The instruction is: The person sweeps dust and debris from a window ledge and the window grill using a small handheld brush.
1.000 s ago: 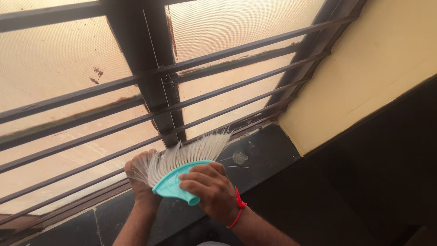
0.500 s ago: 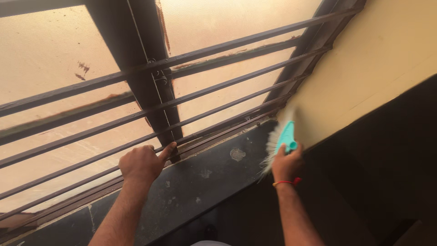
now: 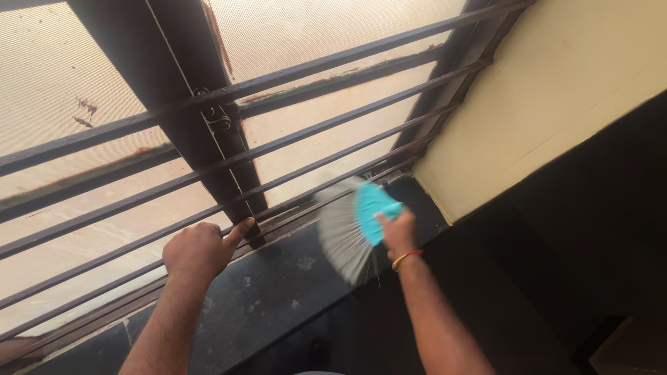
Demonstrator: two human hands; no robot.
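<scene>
A: Starting closest in, what are the 2 hands doing?

B: The right hand [image 3: 399, 232] is closing tightly around the turquoise plastic base of a small brush [image 3: 354, 232], fingers clamped on it, a thin orange-red bangle [image 3: 406, 257] circling the wrist. The brush is fanning out into long pale bristles, blurred with motion, and it is hovering over the right half of the sill [image 3: 278, 298], just left of the corner where the yellow wall begins.

A: And the left one?

B: The left hand [image 3: 200, 250] is curling into a loose fist holding nothing, knuckles up, thumb poking out toward the foot of the window post [image 3: 201, 132]. It is resting at the sill's back edge, right against the lowest bars.

A: What is the sill like?

B: It is looking like dark polished stone, smooth and flat, speckled with a few pale dusty smudges.

A: And beyond that?

B: Slim round metal bars [image 3: 313, 135] are running across in parallel rows, dark brown with rusty patches. Behind them the thick, flat-faced post is standing with a small curled latch fitted on it. Farthest back, a fine mesh screen [image 3: 69, 76] is glowing a sandy tan, grainy in texture, with 1 small dark blotch upper left. To the right, the painted wall [image 3: 556, 90] is showing matt pale yellow.
</scene>
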